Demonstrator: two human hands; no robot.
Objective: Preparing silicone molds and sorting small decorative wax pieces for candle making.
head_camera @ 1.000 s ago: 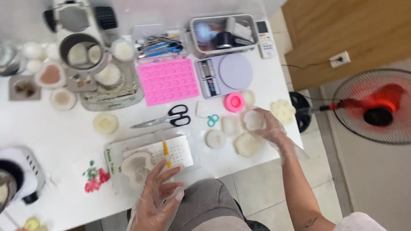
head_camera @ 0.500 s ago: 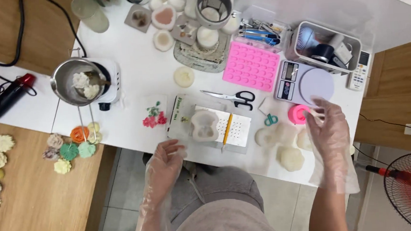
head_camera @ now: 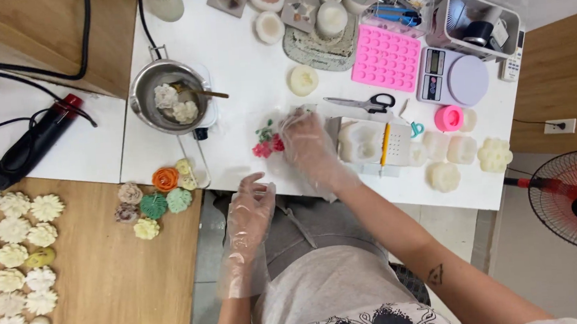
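1 gloved right hand (head_camera: 307,147) has crossed to the red flowers (head_camera: 269,143).

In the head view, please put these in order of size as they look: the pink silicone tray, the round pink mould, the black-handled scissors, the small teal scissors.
1. pink silicone tray
2. black-handled scissors
3. round pink mould
4. small teal scissors

All lie on the white table, similarly far from the camera, so the order seems safe.

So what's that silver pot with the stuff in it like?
The silver pot is round, shiny metal, standing upright on a small white heater on the white table. Inside lie two pale, flower-shaped lumps, and a spoon leans over its rim. Neither hand touches it.
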